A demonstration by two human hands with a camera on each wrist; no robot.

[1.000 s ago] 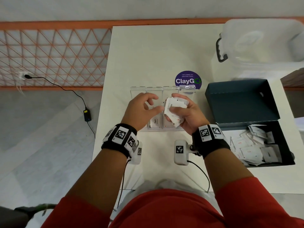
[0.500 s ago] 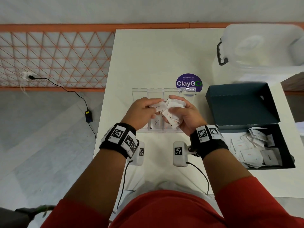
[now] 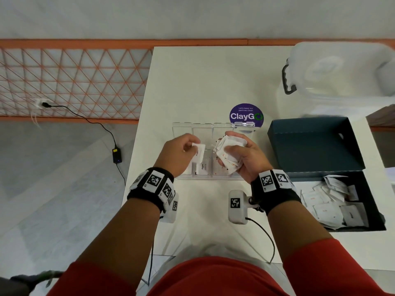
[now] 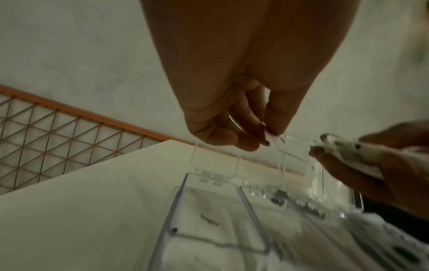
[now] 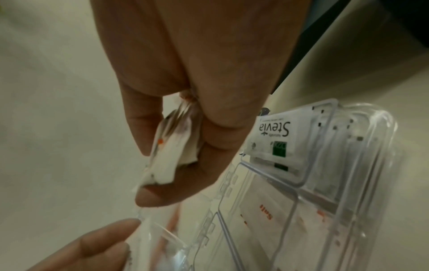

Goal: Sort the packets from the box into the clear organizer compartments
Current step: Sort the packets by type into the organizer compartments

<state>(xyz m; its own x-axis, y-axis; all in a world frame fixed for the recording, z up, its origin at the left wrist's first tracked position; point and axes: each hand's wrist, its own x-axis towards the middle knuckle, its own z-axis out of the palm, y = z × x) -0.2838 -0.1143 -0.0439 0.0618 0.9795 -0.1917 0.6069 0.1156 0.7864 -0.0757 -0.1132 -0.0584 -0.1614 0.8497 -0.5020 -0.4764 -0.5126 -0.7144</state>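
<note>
Pinching one pepper packet point(image 3: 198, 152) just pulled from the packet stack point(image 3: 228, 153) that the right hand point(image 3: 245, 155) clasps, the left hand point(image 3: 178, 153) now holds it over the clear organizer point(image 3: 213, 127), probably ready to drop it in.

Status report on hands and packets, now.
Left hand pinches one white packet above clear organizer. Right hand grips packet stack. Nothing blocking.
</note>
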